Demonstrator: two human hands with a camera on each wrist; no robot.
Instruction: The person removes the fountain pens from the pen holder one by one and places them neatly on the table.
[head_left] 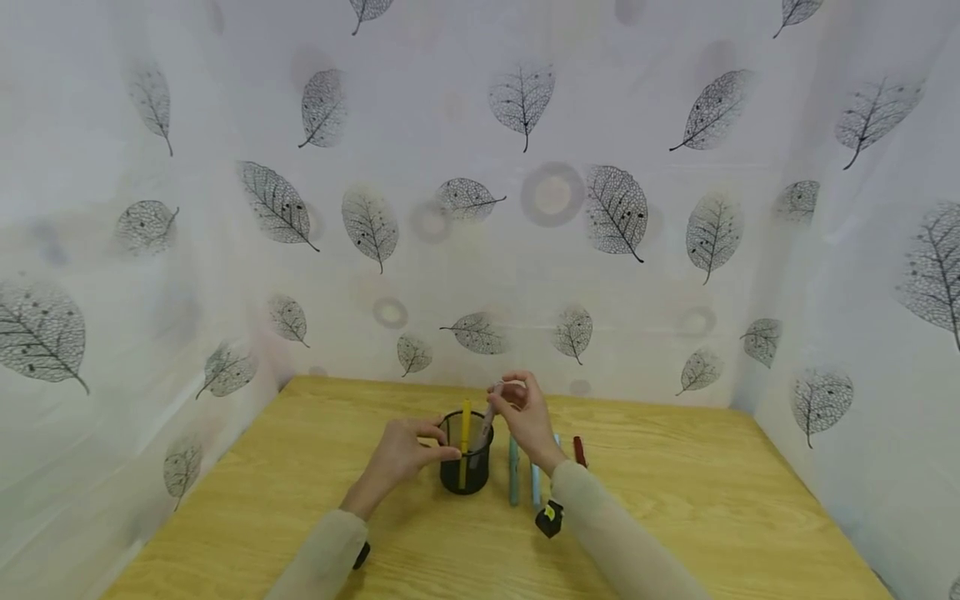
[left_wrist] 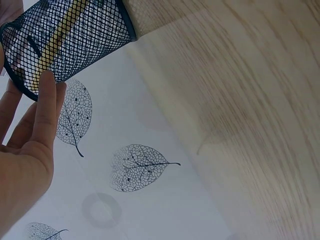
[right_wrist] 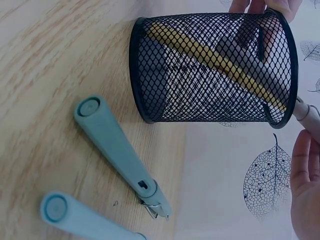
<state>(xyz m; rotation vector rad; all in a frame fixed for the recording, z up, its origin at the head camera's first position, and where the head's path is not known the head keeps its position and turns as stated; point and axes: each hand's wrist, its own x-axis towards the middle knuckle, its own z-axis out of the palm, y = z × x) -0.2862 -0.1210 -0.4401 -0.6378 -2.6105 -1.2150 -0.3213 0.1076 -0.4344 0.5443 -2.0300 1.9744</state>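
A black mesh pen holder (head_left: 465, 477) stands upright on the table with a yellow pen (head_left: 466, 425) leaning inside it. My left hand (head_left: 405, 454) grips the holder's rim between thumb and fingers from the left. Above the rim on the right, my right hand (head_left: 522, 410) pinches a greyish pen (head_left: 489, 417) near its upper end. In the right wrist view, the lower part of the grey pen (right_wrist: 257, 67) shows through the mesh, inside the holder and beside the yellow pen (right_wrist: 215, 60).
Right of the holder lie a green pen (head_left: 513, 471) and a light blue pen (head_left: 536, 485), partly under my right forearm. A dark red pen (head_left: 580, 451) lies farther right. Leaf-printed white curtains (head_left: 480, 250) border the wooden table (head_left: 675, 492) at the back and sides.
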